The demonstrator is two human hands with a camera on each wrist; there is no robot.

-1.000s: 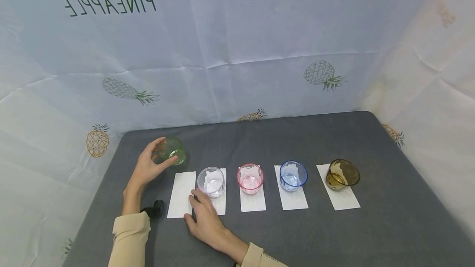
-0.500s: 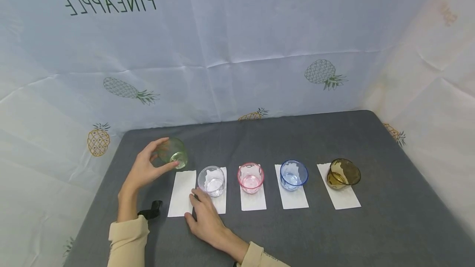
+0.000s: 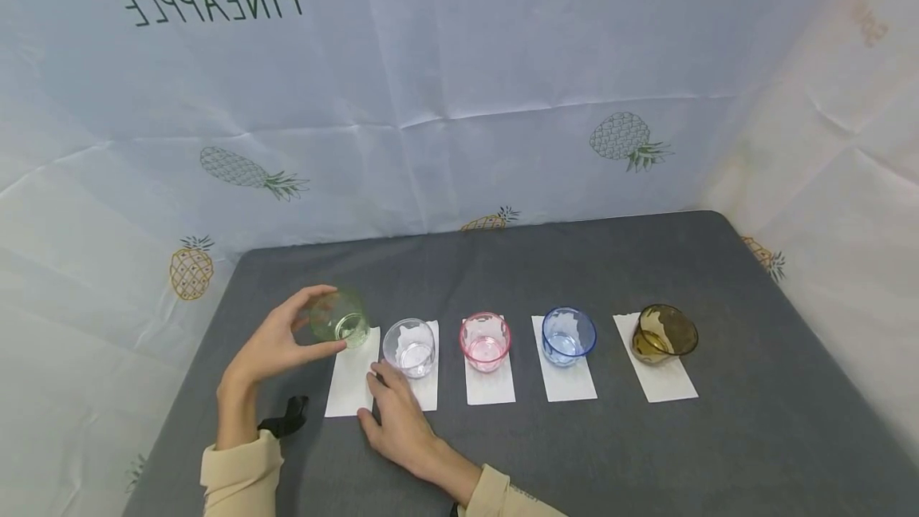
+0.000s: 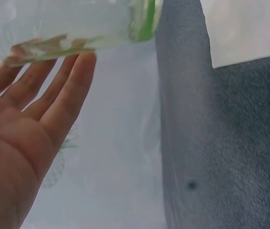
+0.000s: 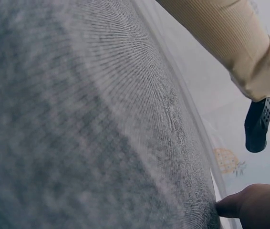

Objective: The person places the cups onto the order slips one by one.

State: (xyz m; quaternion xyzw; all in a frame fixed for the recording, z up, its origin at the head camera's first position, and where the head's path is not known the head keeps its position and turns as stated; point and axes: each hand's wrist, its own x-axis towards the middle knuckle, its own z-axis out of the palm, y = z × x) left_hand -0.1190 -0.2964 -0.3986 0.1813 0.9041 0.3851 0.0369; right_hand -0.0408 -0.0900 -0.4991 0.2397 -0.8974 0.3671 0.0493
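Note:
My left hand [image 3: 276, 345] holds a green glass cup [image 3: 339, 316], tilted, in the air over the far end of the leftmost white napkin [image 3: 349, 381]. The left wrist view shows the green cup [image 4: 73, 24] between fingers and thumb above the grey table [image 4: 221, 143]. My right hand [image 3: 398, 421] lies flat on the table, its fingers pressing the near edges of the two left napkins, just before a clear glass cup [image 3: 409, 348]. Further right, a pink cup [image 3: 485, 341], a blue cup [image 3: 569, 337] and a tilted brown cup [image 3: 662, 335] each stand on a napkin.
A pineapple-print cloth [image 3: 445, 86] hangs behind and beside the grey table [image 3: 574, 262]. A black strap [image 3: 285, 417] sits at my left wrist; the right wrist view shows the strap [image 5: 259, 124] below a beige sleeve [image 5: 230, 38].
My left hand has carried the green cup nearer and to the right, from the bare table behind the napkins to above the leftmost napkin. The right hand has stayed put.

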